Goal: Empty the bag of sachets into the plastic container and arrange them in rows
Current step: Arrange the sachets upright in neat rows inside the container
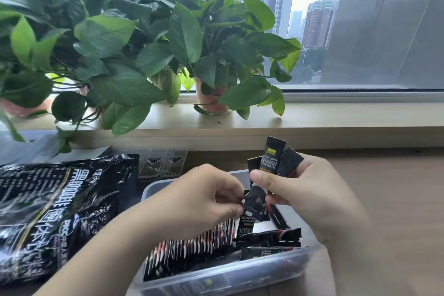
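Desk (396,199) by leafy windowsill (336,120), left hand (201,197) pinching one sachet (255,202), right hand (307,190) gripping sachets (272,158) above container (240,270)

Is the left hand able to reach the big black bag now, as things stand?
Probably yes: the bag lies close beside the left hand, with nothing between them. But that hand pinches a sachet, so it must release it first.
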Motion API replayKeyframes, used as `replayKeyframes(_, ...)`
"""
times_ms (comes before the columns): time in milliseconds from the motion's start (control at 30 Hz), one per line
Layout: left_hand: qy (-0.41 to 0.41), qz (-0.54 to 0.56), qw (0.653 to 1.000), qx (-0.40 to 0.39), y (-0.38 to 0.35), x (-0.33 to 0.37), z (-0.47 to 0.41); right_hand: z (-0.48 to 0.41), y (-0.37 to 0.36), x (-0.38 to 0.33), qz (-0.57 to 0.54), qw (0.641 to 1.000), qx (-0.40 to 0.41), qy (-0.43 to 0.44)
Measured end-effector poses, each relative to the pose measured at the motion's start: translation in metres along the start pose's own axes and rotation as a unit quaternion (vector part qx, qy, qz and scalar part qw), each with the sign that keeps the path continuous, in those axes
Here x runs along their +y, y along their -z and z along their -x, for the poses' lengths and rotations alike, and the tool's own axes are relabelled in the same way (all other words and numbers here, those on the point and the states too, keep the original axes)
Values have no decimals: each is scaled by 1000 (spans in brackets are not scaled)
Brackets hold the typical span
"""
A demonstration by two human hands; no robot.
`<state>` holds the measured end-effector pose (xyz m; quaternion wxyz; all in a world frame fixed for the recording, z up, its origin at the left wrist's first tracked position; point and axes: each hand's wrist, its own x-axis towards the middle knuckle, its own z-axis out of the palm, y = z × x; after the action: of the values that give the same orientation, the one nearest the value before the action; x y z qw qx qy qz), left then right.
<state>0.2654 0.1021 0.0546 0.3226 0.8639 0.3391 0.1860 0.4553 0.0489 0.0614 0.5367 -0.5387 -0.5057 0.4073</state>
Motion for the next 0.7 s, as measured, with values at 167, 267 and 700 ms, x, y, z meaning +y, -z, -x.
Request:
replayKeyframes(167,8,41,998,55,0,2,0,3,0,-5,-13,1000,-6,12)
replayKeyframes(267,-2,63,991,114,1,6,3,4,3,-9,-27,999,-10,22)
replayKeyframes(700,-3,243,929,278,6,30,7,3,-10,-15,-229,973,10,12)
